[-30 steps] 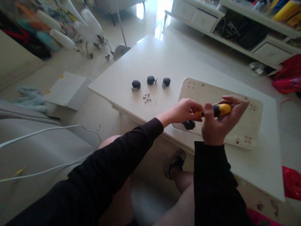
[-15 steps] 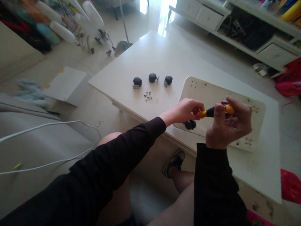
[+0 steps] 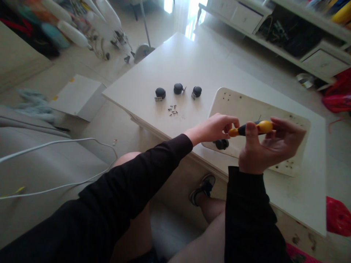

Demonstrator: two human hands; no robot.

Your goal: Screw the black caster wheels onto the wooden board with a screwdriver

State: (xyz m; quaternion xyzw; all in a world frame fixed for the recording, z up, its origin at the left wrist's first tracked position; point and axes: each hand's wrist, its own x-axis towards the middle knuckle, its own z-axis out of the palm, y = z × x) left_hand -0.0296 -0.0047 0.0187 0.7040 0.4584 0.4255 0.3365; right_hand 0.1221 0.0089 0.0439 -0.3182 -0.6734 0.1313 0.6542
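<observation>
My right hand (image 3: 267, 149) holds a screwdriver (image 3: 253, 128) with a yellow and black handle, thumb on its near side and the other fingers stretched loosely around the butt end. At the front end of the handle, the fingers of my left hand (image 3: 215, 126) are curled closed against it; the shaft and tip are hidden. Just below them is a black caster wheel (image 3: 221, 144) at the corner of a cream board (image 3: 233, 104) with screw holes near its corners. Three more casters, a left one (image 3: 160, 93), a middle one (image 3: 178, 88) and a right one (image 3: 196, 91), stand beyond several small screws (image 3: 173, 110).
The board lies on a white table (image 3: 142, 80), whose near edge runs in front of my legs. A white box (image 3: 78, 96) sits on the floor to the left. A white cable (image 3: 68, 143) loops at the left. A white cabinet (image 3: 274, 40) stands behind, with red items at the right.
My right hand's fingers have spread and swung outward to the right around the screwdriver handle. My left hand stays nearly in place, and the casters and screws have not moved.
</observation>
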